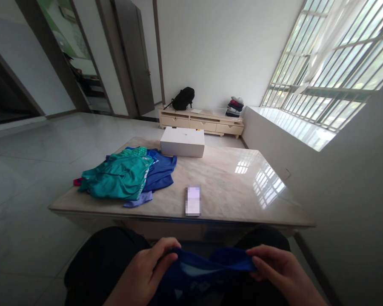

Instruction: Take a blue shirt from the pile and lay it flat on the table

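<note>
A dark blue garment [204, 270] with pale print hangs stretched between my two hands, low over my lap. My left hand [151, 267] pinches its left edge between thumb and fingers. At the opposite end, my right hand [276, 270] grips the edge the same way. Much of the cloth falls into shadow between my knees, so its full shape is hidden. On the table ahead lies a loose heap with a green shirt [118, 174] on top and a blue shirt [161, 172] partly under it.
The marble-topped table [223, 182] stands just beyond my knees. A phone with a blurred screen [193, 200] lies near its front edge, and a white box [182, 142] sits at its back. A low cabinet [204, 123] holds a black backpack [183, 98] and folded clothes [235, 107].
</note>
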Action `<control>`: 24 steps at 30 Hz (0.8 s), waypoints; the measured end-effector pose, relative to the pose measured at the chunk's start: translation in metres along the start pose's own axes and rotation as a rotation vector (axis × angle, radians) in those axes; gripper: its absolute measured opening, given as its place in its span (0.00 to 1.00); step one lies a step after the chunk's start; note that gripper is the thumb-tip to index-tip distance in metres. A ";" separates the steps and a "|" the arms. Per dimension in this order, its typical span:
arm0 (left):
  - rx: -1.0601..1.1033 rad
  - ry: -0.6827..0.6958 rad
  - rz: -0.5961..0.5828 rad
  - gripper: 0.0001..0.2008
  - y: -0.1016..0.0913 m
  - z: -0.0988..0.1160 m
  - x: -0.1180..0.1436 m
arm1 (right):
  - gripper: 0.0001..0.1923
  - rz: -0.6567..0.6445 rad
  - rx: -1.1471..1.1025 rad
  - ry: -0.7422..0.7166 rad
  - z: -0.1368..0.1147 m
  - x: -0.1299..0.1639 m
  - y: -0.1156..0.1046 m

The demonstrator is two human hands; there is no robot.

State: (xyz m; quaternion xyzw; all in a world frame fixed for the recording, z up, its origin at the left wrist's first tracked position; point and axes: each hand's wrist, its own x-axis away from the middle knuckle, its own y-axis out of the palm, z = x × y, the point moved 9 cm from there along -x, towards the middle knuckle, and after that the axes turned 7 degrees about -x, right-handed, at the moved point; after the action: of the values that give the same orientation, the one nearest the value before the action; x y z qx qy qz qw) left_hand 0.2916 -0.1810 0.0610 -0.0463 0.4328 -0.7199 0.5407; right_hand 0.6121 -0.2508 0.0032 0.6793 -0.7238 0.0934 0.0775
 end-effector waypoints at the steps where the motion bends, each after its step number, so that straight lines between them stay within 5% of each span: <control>1: -0.001 -0.001 -0.012 0.10 -0.002 -0.003 0.001 | 0.19 -0.036 0.000 -0.008 0.001 0.000 0.003; 4: -0.029 0.015 -0.023 0.12 -0.007 -0.013 0.005 | 0.18 -0.074 0.048 -0.050 -0.002 0.000 0.009; 10: -0.105 0.081 0.133 0.09 -0.016 -0.016 0.012 | 0.11 -0.015 0.493 -0.249 -0.029 0.003 0.017; 15: -0.023 -0.039 0.183 0.10 -0.009 -0.022 0.007 | 0.11 0.072 0.607 -0.410 -0.044 0.006 0.019; 21: 0.240 -0.419 0.005 0.21 0.043 -0.019 0.002 | 0.21 0.056 0.447 -0.186 -0.022 -0.002 0.047; 24: 0.396 -0.440 -0.055 0.16 0.071 0.001 0.000 | 0.24 -0.071 0.190 -0.076 -0.002 -0.006 0.078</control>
State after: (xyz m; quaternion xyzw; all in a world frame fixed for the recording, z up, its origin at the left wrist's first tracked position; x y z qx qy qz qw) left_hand 0.3440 -0.1847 0.0139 -0.1062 0.1549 -0.7773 0.6004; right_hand 0.5344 -0.2396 0.0009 0.7119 -0.6895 0.1331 -0.0113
